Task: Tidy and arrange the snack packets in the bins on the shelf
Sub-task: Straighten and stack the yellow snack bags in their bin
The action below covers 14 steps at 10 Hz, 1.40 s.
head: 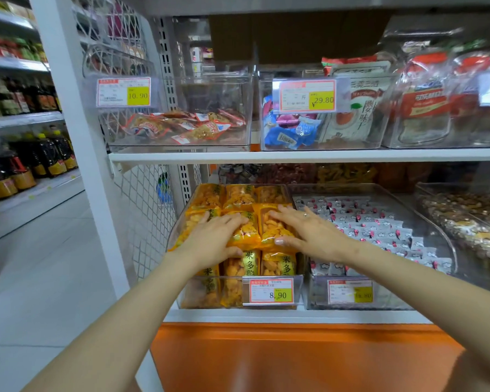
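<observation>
Left hand: the left hand (212,239) is lying palm-down on the yellow snack packets (239,198) in the middle of the bin, its fingers reaching toward the back and right.
Left grip: spread, with the fingers lying fairly straight over the packet tops and the thumb running along the near edge of one packet.
Right hand: the right hand (309,233) is pressing flat on the right-hand column of the same packets, with its fingers pointing back and left, close to the left hand's fingertips. It is wearing a ring (305,214).
Right grip: spread, with the fingers straight and the thumb sticking out on the near side against a packet.
Packets: they are sitting in three columns inside the clear bin (201,295) at the left end of the lower shelf (266,316), overlapping from front to back. The front ones are standing upright behind the bin's front wall.
Price tag: a red-and-yellow tag (270,291) reading 8.90 is hanging on that front wall.
Neighbouring bin: just to the right, a second clear bin (449,247) is holding white-and-red packets (379,227) in overlapping rows.
Upper shelf: the upper shelf (294,156) is carrying a bin of red-and-orange packets (181,125) tagged 10.90 and, beside it, a bin with blue packets (289,135) tagged 29.80.
Below: an orange panel (294,355) is running under the lower shelf.
Far left: dark bottles (26,168) are standing on another rack across the aisle.
</observation>
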Each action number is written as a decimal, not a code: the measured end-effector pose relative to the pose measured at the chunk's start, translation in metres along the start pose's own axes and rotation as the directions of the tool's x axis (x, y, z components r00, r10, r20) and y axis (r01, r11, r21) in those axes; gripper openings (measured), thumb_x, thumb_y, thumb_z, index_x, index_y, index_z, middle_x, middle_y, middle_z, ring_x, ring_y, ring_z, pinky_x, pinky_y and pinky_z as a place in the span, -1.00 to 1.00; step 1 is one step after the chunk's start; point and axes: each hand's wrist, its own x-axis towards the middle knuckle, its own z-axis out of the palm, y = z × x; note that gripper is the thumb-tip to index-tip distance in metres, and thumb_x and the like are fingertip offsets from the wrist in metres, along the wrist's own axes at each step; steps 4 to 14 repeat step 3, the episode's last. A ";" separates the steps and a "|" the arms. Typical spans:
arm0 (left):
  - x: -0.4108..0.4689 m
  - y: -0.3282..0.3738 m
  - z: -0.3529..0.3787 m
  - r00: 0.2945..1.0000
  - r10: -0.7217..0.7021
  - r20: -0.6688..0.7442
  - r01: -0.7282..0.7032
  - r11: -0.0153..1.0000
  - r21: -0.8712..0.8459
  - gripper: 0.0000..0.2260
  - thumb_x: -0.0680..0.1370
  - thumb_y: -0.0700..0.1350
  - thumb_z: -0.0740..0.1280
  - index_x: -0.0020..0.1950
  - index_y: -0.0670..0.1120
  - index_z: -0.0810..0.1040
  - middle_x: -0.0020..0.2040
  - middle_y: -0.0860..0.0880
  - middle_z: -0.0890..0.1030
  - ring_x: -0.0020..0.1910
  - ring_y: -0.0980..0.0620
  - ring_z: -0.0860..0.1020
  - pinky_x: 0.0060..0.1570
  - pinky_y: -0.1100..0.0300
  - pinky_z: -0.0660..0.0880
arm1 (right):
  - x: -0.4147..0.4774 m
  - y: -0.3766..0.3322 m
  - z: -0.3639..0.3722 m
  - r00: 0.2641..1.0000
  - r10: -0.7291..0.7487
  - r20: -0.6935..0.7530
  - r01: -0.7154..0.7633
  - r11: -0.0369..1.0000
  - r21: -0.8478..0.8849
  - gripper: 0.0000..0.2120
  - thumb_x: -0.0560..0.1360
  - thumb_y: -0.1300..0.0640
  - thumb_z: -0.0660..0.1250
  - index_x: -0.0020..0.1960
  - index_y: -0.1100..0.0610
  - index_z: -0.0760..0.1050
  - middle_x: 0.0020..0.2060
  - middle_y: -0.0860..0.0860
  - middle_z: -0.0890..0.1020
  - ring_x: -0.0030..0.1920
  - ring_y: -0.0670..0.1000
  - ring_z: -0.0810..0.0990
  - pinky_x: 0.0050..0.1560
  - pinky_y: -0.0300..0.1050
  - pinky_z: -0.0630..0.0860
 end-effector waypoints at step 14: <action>-0.006 0.002 -0.002 0.996 -0.001 -0.091 -0.004 0.998 -0.057 -0.42 0.51 0.16 0.28 0.47 0.08 0.19 0.50 0.07 0.20 0.46 0.04 0.19 0.43 0.01 0.08 | -0.007 0.000 0.000 0.991 -0.030 -0.127 0.051 0.985 0.163 -0.44 0.52 -0.15 0.23 0.46 -0.01 0.24 0.47 0.03 0.27 0.47 0.02 0.19 0.46 -0.04 0.11</action>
